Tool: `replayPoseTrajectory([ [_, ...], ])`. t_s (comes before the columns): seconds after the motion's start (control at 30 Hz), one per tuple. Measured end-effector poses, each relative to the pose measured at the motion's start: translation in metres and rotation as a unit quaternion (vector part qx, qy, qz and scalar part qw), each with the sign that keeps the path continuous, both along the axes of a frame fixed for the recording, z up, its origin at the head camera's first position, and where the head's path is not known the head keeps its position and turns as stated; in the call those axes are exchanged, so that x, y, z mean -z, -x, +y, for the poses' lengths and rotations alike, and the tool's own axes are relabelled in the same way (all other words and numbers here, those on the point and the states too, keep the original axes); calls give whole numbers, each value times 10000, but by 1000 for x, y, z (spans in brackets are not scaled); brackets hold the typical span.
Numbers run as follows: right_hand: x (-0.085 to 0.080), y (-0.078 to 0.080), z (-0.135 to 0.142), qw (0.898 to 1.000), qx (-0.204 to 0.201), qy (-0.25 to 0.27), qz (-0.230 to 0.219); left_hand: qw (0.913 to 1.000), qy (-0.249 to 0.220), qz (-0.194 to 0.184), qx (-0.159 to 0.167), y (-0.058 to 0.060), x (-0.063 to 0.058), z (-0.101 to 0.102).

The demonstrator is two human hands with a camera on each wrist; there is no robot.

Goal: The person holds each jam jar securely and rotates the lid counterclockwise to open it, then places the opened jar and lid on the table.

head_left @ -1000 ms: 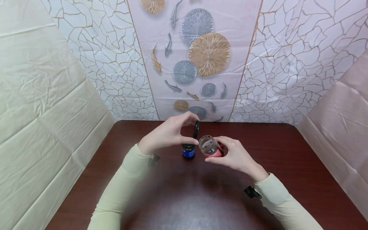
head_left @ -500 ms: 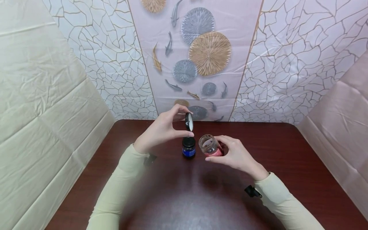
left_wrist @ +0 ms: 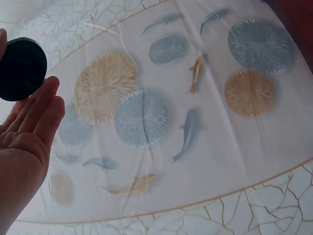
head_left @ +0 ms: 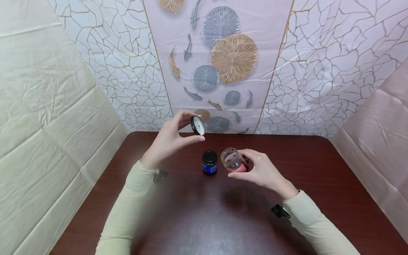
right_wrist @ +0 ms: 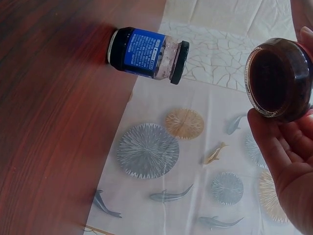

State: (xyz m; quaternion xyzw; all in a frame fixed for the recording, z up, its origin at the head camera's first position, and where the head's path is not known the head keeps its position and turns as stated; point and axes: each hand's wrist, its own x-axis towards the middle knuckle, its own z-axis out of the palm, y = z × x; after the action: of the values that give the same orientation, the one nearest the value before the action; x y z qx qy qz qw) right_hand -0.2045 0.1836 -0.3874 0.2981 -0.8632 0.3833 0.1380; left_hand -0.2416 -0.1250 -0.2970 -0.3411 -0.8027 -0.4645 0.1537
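My left hand [head_left: 169,140] pinches a black jar lid [head_left: 197,125] by its rim, its pale inside turned to the right, raised over the back of the table. In the left wrist view the lid [left_wrist: 23,69] shows its dark outer face. My right hand [head_left: 261,171] grips an open glass jar [head_left: 233,161] with a red label, tilted with its mouth up and leftward. Dark contents show through its base [right_wrist: 269,81] in the right wrist view. Between the hands a second jar [head_left: 209,163] stands upright on the table, with a blue label and a black lid on it.
The dark red-brown wooden table [head_left: 204,219] reaches back to a patterned cloth backdrop [head_left: 232,58]. Pale cloth walls [head_left: 47,124] rise at both sides. A small black device [head_left: 280,211] sits at the right wrist.
My left hand has carried the lid up and to the left, away from the jars, turning its inside into view. The right hand and its jar have barely moved.
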Motion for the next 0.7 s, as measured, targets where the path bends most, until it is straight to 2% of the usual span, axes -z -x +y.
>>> replayPoseTrajectory([
  [0.37, 1, 2, -2, 10000, -5, -77, 14, 9979, -469, 180, -418, 9, 9, -20],
  [0.5, 1, 3, -3, 9999, 15, -141, 80, 9974, -502, 152, -490, 10, 13, -26],
  [0.7, 1, 4, -4, 9998, 20, -140, 152, 9958, -366, 174, -822, 12, 20, -35],
])
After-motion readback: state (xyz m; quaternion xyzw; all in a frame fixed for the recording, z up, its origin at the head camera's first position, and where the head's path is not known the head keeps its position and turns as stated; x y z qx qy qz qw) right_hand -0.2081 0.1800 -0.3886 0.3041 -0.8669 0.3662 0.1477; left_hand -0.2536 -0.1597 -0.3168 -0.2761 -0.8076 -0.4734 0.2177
